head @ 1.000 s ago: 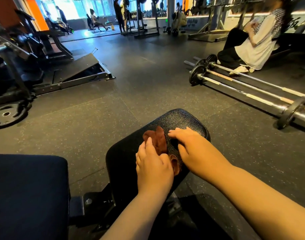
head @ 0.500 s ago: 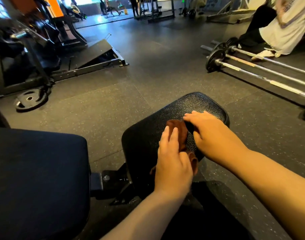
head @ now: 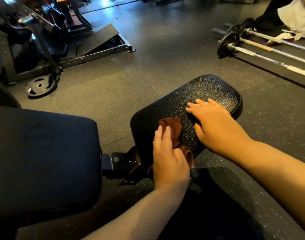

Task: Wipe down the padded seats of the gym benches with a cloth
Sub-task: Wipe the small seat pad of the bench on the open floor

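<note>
A black padded seat (head: 200,94) with a cracked, shiny skin tilts up from the middle of the floor (head: 148,66). A brown cloth (head: 172,127) lies crumpled on the seat's near left part, and one fold of it hangs over the near edge.

The left hand (head: 169,158) lies flat on the cloth, its fingers (head: 158,135) straight and pressing the fabric against the pad rather than curling round it. Brown cloth shows beyond the fingertips and beside the thumb. The right hand (head: 215,123) rests palm down on the bare pad just right of the cloth, fingers spread and relaxed toward the seat's far left edge, grasping nothing. The two hands are close but apart.

A second pad (head: 41,160), dark blue and matte, fills the lower left; a metal bracket (head: 117,161) with a bolt joins it to the seat.

On the floor near the far left, a weight plate (head: 41,87) lies flat beside the foot of a black machine frame (head: 27,49), and a slanted platform (head: 103,38) stands behind it. At the far right several barbells (head: 269,49) lie side by side, the nearest with a plate (head: 228,42) on its end. A person (head: 293,13) sits beyond them at the top right corner, only dark trousers and a pale garment showing; what they sit on is probably a bench, though it is cut off by the edge.
</note>
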Tool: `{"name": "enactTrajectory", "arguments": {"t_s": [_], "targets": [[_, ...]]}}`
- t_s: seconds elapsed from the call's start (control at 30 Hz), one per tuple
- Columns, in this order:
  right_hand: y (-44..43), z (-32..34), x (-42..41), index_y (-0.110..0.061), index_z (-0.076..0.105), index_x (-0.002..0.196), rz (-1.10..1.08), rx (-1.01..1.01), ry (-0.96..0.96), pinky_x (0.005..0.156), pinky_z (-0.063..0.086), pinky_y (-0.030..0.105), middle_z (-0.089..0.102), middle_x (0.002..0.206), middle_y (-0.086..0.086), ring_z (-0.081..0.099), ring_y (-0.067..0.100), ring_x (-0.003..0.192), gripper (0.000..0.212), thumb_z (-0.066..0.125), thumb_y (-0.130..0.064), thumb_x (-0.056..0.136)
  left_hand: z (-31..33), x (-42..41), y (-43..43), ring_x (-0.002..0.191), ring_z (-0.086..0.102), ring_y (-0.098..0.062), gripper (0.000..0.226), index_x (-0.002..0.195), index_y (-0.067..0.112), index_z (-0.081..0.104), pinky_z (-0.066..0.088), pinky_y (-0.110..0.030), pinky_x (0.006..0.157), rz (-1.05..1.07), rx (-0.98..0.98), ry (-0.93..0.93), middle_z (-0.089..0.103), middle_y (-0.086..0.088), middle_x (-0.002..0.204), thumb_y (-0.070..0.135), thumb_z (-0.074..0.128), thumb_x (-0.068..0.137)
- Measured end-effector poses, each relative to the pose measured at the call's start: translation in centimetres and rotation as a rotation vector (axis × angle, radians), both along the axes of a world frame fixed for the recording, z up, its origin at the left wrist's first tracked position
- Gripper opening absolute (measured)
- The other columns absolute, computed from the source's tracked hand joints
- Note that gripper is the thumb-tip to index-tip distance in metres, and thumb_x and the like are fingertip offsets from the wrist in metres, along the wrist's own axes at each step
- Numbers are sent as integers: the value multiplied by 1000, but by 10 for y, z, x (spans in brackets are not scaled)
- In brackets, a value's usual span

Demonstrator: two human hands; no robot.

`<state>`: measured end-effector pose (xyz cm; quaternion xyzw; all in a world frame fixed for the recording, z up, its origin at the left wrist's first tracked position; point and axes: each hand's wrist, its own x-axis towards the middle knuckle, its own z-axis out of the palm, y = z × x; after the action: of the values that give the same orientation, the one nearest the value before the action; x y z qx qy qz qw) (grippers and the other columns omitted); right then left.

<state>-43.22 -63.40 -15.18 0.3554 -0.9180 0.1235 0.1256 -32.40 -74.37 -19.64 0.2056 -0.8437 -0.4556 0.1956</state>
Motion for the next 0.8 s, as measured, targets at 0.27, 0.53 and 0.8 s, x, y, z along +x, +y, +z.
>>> {"name": "enactTrajectory", "arguments": {"t_s": [0.27, 0.53, 0.8], "targets": [[0, -5, -1, -3, 64, 129, 11, 9, 50, 116, 30, 49, 62, 136, 14, 53, 34, 131, 48, 66, -5, 81, -8, -2, -50, 147, 24, -13, 53, 154, 14, 33, 13, -18, 115, 229, 178, -130, 22, -1, 162, 4, 34, 101], [-1, -6, 0, -3, 65, 127, 2, 8, 50, 115, 30, 49, 62, 135, 13, 54, 33, 129, 47, 67, -7, 80, 0, 35, 19, 146, -1, 8, 62, 157, 33, 19, -6, -6, 109, -2, 138, -80, 1, 26, 159, 8, 34, 102], [0, -5, -2, -7, 60, 135, 12, 27, 32, 119, 24, 44, 57, 142, 10, 48, 29, 137, 48, 59, -14, 87, -3, 1, -42, 146, 24, -10, 54, 154, 16, 35, 12, -15, 112, 281, 263, -134, 21, 2, 162, 4, 33, 102]]}}
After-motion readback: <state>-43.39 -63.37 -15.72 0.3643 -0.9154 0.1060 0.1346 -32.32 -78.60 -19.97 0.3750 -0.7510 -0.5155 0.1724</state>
